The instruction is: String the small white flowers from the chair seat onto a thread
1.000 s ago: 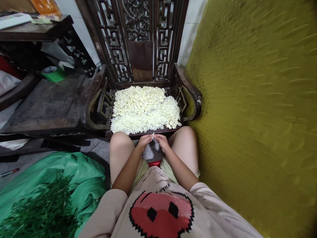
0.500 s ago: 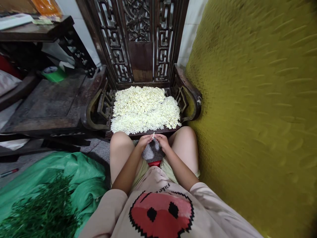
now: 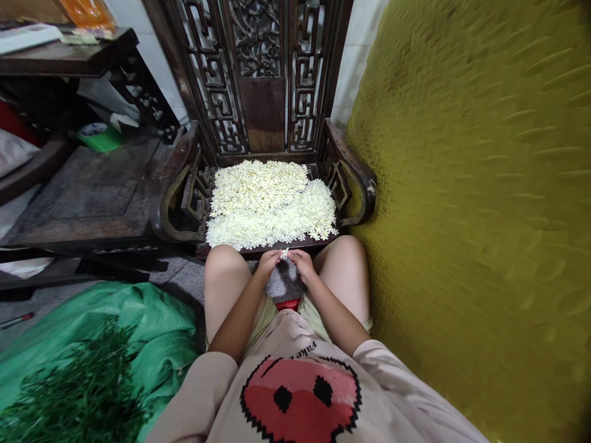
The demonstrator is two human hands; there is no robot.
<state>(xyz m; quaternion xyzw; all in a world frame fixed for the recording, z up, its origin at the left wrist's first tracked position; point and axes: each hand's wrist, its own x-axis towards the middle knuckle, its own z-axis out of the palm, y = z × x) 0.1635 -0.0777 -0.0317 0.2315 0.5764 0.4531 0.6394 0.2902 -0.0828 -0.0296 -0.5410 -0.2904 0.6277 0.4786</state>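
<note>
Between my knees, just off the front edge of the chair seat, my two hands meet at a small white flower [image 3: 285, 253]. My left hand [image 3: 268, 262] pinches it from the left with its fingertips. From the other side my right hand [image 3: 301, 263] has its fingers closed on the same flower. Whether more than one blossom is held is too small to tell. Beyond the hands, a thick layer of loose white and pale yellow flowers [image 3: 268, 206] covers most of the seat of a dark carved wooden chair [image 3: 263, 117].
To the left stands a dark wooden side table [image 3: 87, 191] with a roll of green tape [image 3: 99, 136]. A green sack [image 3: 157, 314] with leafy green stems [image 3: 87, 387] lies at lower left. A yellow textured sheet [image 3: 462, 215] rises close on the right.
My hands have stayed nearly in place, with slight shifts of the fingers. A little more white shows between the fingertips. The flowers on the chair look the same.
</note>
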